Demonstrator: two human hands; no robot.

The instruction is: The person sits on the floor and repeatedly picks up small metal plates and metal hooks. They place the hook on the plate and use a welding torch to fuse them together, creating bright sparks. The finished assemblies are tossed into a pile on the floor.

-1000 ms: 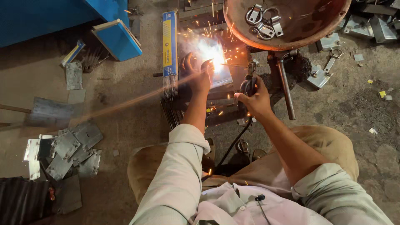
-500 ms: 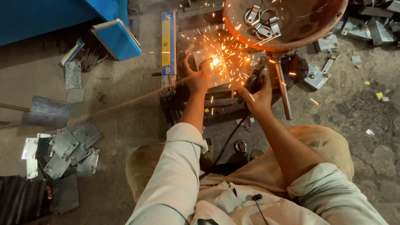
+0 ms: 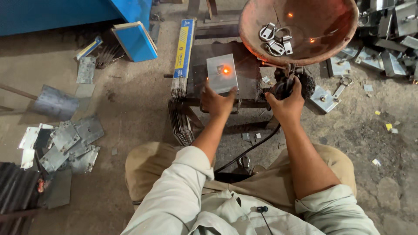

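The left hand has its fingers lightly spread, the tips touching the near edge of a square metal plate with a glowing orange spot, while the right hand has its fingers curled tight around a dark welding holder trailing a black cable. The plate lies flat on a small dark tabletop, just beyond the left fingertips. The tabletop stands on a dusty concrete floor strewn with metal plates, with a rusty bowl of shackles up right.

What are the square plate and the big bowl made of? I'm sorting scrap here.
Plate: likely steel sheet, dull grey and flat, with a spot glowing orange; left hand steadies its edge. Bowl: probably iron or steel, its inside rust-brown and matte.
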